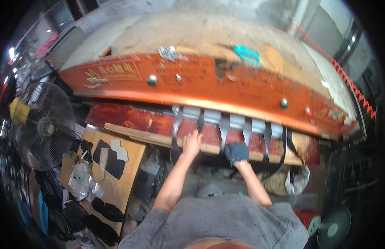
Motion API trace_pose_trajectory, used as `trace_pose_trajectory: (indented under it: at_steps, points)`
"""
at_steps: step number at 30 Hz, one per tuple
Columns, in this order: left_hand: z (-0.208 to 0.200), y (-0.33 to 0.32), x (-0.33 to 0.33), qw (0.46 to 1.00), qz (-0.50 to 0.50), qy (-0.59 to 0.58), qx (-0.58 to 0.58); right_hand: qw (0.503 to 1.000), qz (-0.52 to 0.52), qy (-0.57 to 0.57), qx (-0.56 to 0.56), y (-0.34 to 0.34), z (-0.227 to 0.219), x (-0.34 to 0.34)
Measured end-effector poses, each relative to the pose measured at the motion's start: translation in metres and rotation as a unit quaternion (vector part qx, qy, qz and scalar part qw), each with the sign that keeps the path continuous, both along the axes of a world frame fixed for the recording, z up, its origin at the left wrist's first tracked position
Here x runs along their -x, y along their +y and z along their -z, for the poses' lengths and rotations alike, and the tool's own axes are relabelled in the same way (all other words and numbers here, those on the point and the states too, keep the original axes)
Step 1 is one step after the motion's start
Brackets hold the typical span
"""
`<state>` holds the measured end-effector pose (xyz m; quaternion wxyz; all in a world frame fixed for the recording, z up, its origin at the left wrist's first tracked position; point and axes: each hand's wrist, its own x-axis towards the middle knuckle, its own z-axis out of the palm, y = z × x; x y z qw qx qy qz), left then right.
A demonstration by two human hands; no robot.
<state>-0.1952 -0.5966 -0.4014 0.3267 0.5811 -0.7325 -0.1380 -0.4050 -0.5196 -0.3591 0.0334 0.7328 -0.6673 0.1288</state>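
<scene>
Bare, my left hand (192,143) is closed at the lower end of a dark strip (200,120), which hangs from under the long orange machine beam (192,85). My right hand (237,153) wears a dark blue glove and looks curled; its fingers are blurred. Beside the glove a grey strip (224,132) comes down over the bench edge, and whether the hand grips it is hidden. Several light grey blocks (212,115) sit in a row under the beam, with more strips between them. A dark strap (290,143) loops down at the right end.
Under the beam lies a worn red bench (130,117) with a wooden front rail (155,137). At left stand a fan (46,126) and a wooden table (128,166) with dark pieces and clear plastic. A teal loop (247,54) lies on the machine top; a red coiled hose (346,79) hangs right.
</scene>
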Motion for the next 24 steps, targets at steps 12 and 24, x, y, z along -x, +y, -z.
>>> trace_pose_trajectory:
  at_steps: [12,24]
  points:
    - [0.017,0.115,-0.041,0.997,0.055,0.045,0.025,0.950,0.236,-0.203,-0.004,-0.004,-0.101,-0.049]
    - [0.028,0.226,-0.069,0.994,0.019,0.045,0.102,0.978,0.167,-0.120,-0.033,-0.047,-0.074,-0.075]
